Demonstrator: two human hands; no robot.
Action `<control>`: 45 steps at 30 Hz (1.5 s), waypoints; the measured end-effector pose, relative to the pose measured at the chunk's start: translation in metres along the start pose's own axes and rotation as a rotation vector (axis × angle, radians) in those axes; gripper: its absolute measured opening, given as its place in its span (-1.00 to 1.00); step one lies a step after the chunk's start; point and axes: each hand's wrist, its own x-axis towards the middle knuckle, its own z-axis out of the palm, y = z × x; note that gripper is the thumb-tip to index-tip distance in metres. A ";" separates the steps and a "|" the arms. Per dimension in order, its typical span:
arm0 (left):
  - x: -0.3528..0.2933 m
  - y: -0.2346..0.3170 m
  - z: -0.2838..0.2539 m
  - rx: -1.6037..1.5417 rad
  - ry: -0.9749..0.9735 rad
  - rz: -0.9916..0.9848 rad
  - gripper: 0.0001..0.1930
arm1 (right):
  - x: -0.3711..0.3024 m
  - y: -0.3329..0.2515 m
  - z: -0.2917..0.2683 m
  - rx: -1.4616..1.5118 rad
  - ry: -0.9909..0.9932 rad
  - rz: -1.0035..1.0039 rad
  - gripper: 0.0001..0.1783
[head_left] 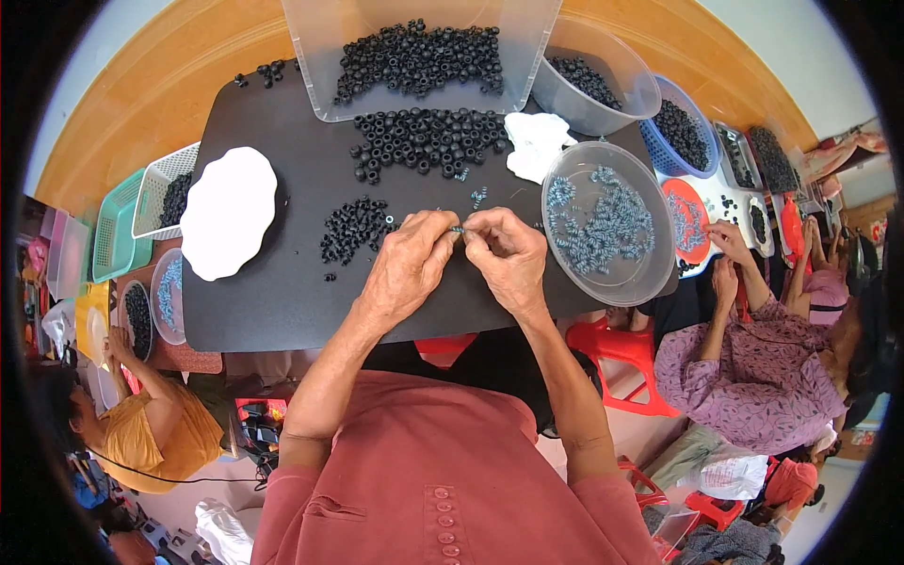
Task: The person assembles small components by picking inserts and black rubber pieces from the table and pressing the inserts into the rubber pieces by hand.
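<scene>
My left hand [414, 262] and my right hand [507, 256] meet over the dark table, fingertips pinched toward each other. Between them shows a small blue-grey spring [457, 230], its ends covered by the fingers. Left of my left hand lies a pile of small black ring-like parts [350, 229]. Beyond the hands spreads a heap of larger black round parts with holes [428, 141]. Two loose springs [479, 197] rest just past my right hand. To its right, a round clear tub [610, 273] holds many such springs.
A clear bin [320, 56] of black parts lies at the back, with a clear bowl [636, 89] beside it. A white cloth [537, 146] and a white scalloped plate [228, 215] sit on the table. People work at both sides; a red stool [621, 358] stands right.
</scene>
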 end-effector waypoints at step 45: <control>0.000 0.000 -0.004 -0.056 0.018 0.046 -0.84 | 0.002 -0.001 -0.001 0.041 -0.011 0.104 -0.89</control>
